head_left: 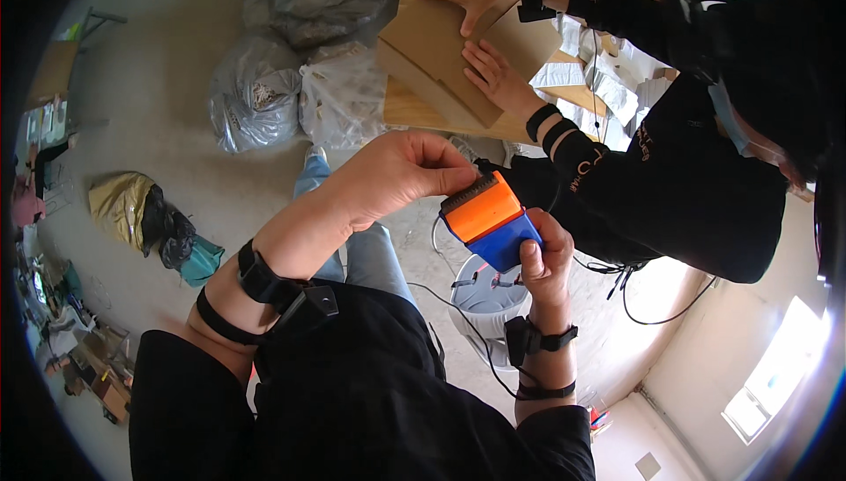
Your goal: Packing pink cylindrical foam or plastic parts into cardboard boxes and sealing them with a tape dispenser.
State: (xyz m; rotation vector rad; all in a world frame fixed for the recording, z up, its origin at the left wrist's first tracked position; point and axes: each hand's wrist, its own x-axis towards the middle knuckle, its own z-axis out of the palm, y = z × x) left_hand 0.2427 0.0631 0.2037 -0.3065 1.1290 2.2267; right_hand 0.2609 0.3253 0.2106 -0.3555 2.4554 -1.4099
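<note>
**Operator:** Fingers (445,172) of our left hand (397,177) are curled narrow and pinched at the serrated top edge of the tape dispenser (490,221). Whether a tape end sits between them, we cannot tell; the thumb covers that spot.

**Checker:** And the other side?

**Operator:** Our right hand (546,261) is wrapped around the blue lower body of the dispenser, thumb up along its near face. It carries the weight. The dispenser is held in the air between both hands, above our lap and a pale bucket (489,300) on the floor.

**Checker:** State the governing relation.

**Operator:** The long axis of the dispenser runs from about 11 o'clock at the orange toothed end to about 5 o'clock at the blue end. From our left fingers the body lies toward 4 o'clock; from our right hand it lies toward 10 o'clock. Our left hand is the nearer one to the cutting edge; our right is nearer the base. We judge that any pull at the toothed end would run along that axis toward 11 o'clock, with our right hand as the anchor.

**Checker:** Surroundings?

**Operator:** At 1 o'clock another person's hands (480,36) press flat on cardboard sheets (441,40) on a wooden desk (414,111), well apart from us. Filled plastic bags (291,75) lie on the floor at 11 o'clock.
</note>
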